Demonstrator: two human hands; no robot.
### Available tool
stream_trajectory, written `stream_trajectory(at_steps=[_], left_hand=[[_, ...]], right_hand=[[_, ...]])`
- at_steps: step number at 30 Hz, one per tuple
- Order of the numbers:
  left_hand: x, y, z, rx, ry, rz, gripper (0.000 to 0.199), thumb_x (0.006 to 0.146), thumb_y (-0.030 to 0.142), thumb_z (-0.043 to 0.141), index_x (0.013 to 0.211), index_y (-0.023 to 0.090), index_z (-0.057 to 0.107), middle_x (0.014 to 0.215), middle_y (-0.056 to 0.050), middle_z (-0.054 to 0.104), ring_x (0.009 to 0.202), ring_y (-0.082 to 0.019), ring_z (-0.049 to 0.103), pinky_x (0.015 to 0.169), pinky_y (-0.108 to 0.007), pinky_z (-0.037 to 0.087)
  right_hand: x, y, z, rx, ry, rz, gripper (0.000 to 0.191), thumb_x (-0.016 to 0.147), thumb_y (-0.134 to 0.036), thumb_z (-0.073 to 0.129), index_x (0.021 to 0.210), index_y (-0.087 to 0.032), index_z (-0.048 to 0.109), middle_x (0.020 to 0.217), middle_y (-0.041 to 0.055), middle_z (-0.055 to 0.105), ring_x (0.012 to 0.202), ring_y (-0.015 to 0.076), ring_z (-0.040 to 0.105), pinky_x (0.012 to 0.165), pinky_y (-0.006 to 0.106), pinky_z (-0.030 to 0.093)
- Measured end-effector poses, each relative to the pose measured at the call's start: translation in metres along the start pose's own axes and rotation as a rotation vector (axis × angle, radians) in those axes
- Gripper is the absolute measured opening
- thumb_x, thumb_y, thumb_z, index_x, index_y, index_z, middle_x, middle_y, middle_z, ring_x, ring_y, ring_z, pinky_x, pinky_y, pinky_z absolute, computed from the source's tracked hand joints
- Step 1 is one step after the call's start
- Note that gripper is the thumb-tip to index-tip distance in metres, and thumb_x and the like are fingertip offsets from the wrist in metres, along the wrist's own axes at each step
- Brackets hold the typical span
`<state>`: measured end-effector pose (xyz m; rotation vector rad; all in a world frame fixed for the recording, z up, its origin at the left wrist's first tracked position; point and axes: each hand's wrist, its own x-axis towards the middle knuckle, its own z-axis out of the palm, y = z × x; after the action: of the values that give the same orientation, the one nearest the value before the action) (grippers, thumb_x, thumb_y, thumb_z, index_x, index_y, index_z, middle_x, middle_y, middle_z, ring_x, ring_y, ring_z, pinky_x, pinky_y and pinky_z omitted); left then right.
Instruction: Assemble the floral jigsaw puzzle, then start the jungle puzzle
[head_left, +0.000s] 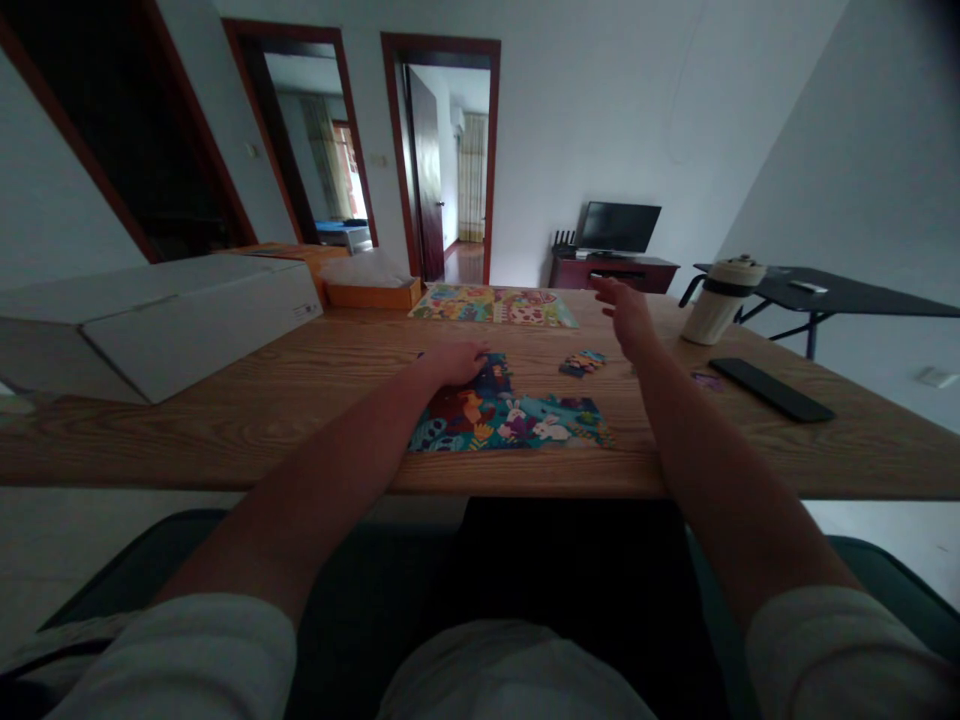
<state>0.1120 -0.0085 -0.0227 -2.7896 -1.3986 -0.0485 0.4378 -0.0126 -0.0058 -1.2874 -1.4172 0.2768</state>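
A partly assembled puzzle (517, 422) with white rabbits and a fox lies near the table's front edge. My left hand (459, 362) rests on its upper left part; the fingers are bent over the puzzle, and whether they pinch a piece is hidden. My right hand (622, 310) is raised over the right side of the table, its fingers apart and nothing visible in them. Between the hands sits a small heap of loose puzzle pieces (583, 362). A colourful picture sheet (491, 305) lies flat behind the puzzle.
A large white box (195, 320) stands at the left, beside an orange box (375, 294) with clear plastic. On the right are a beige bottle (720, 300), a black phone-like slab (771, 389) and a small purple piece (706, 380). The wooden table's front edge (525, 483) is close.
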Motion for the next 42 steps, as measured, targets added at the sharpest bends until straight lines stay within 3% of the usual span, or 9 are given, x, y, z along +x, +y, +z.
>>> stream_trajectory(at_steps=[3, 9, 12, 16, 20, 27, 30, 34, 42], left_hand=[[0.002, 0.004, 0.006, -0.056, -0.059, 0.058, 0.062, 0.107, 0.047, 0.037, 0.162, 0.019, 0.04, 0.168, -0.01, 0.035, 0.153, -0.026, 0.038, 0.123, -0.037, 0.028], [0.005, 0.002, 0.012, -0.092, -0.178, 0.104, 0.072, 0.105, 0.059, 0.036, 0.164, 0.018, 0.037, 0.17, -0.011, 0.029, 0.157, -0.028, 0.03, 0.126, -0.04, 0.023], [0.006, -0.003, 0.013, -0.123, -0.155, 0.092, 0.07, 0.104, 0.06, 0.035, 0.161, 0.021, 0.043, 0.169, -0.009, 0.033, 0.154, -0.027, 0.035, 0.125, -0.038, 0.025], [0.007, -0.009, 0.013, -0.144, -0.119, 0.064, 0.066, 0.103, 0.064, 0.036, 0.155, 0.026, 0.053, 0.165, -0.006, 0.043, 0.147, -0.028, 0.046, 0.122, -0.039, 0.031], [0.009, -0.013, 0.013, -0.145, -0.078, 0.086, 0.061, 0.102, 0.061, 0.04, 0.147, 0.026, 0.062, 0.156, -0.006, 0.055, 0.141, -0.029, 0.053, 0.118, -0.038, 0.036], [0.008, -0.015, 0.008, -0.17, -0.096, 0.082, 0.056, 0.102, 0.06, 0.044, 0.14, 0.027, 0.068, 0.144, -0.006, 0.066, 0.128, -0.027, 0.062, 0.11, -0.034, 0.043], [0.007, -0.013, 0.005, -0.171, -0.104, 0.071, 0.055, 0.101, 0.059, 0.045, 0.139, 0.026, 0.069, 0.142, -0.007, 0.068, 0.126, -0.028, 0.063, 0.108, -0.034, 0.044], [0.005, -0.012, 0.004, -0.189, -0.096, 0.077, 0.053, 0.1, 0.057, 0.046, 0.137, 0.027, 0.07, 0.138, -0.006, 0.07, 0.121, -0.027, 0.066, 0.105, -0.034, 0.046], [0.005, -0.013, 0.004, -0.203, -0.081, 0.065, 0.055, 0.098, 0.056, 0.049, 0.138, 0.025, 0.07, 0.133, -0.008, 0.073, 0.116, -0.029, 0.068, 0.102, -0.035, 0.048]], right_hand=[[0.006, 0.019, -0.04, -0.053, 0.121, 0.14, 0.049, 0.099, -0.043, 0.041, 0.121, -0.016, 0.075, 0.126, 0.0148, 0.074, 0.107, 0.0264, 0.072, 0.086, 0.038, 0.057], [-0.024, 0.051, -0.076, -0.486, -0.146, 0.12, 0.036, 0.088, -0.022, 0.063, 0.118, -0.013, 0.079, 0.099, 0.0144, 0.08, 0.086, 0.0249, 0.074, 0.082, 0.036, 0.057], [-0.04, 0.045, -0.062, -0.529, -0.285, 0.098, 0.039, 0.092, -0.026, 0.062, 0.126, -0.013, 0.076, 0.109, 0.0158, 0.08, 0.091, 0.0262, 0.075, 0.086, 0.038, 0.057], [-0.052, 0.024, -0.019, -0.679, -0.55, -0.205, 0.047, 0.094, -0.037, 0.064, 0.137, -0.019, 0.071, 0.14, 0.0136, 0.069, 0.128, 0.0325, 0.064, 0.113, 0.044, 0.044], [-0.058, 0.016, 0.004, -0.833, -0.692, -0.23, 0.054, 0.095, -0.048, 0.062, 0.141, -0.021, 0.069, 0.148, 0.0127, 0.063, 0.138, 0.035, 0.056, 0.119, 0.045, 0.038], [-0.056, 0.025, -0.018, -0.718, -0.704, -0.106, 0.045, 0.095, -0.055, 0.062, 0.121, -0.023, 0.08, 0.121, 0.012, 0.078, 0.115, 0.033, 0.071, 0.106, 0.04, 0.05], [-0.051, 0.03, -0.027, -0.626, -0.679, -0.04, 0.045, 0.096, -0.047, 0.062, 0.131, -0.021, 0.075, 0.128, 0.0113, 0.075, 0.116, 0.0309, 0.071, 0.106, 0.04, 0.05], [-0.044, 0.043, -0.042, -0.549, -0.515, 0.051, 0.055, 0.093, -0.034, 0.064, 0.145, -0.016, 0.064, 0.14, 0.0132, 0.068, 0.125, 0.0295, 0.067, 0.11, 0.041, 0.048], [-0.046, 0.05, -0.046, -0.704, -0.527, 0.091, 0.025, 0.088, -0.03, 0.069, 0.107, -0.022, 0.083, 0.101, 0.0083, 0.081, 0.087, 0.0245, 0.075, 0.085, 0.032, 0.055]])
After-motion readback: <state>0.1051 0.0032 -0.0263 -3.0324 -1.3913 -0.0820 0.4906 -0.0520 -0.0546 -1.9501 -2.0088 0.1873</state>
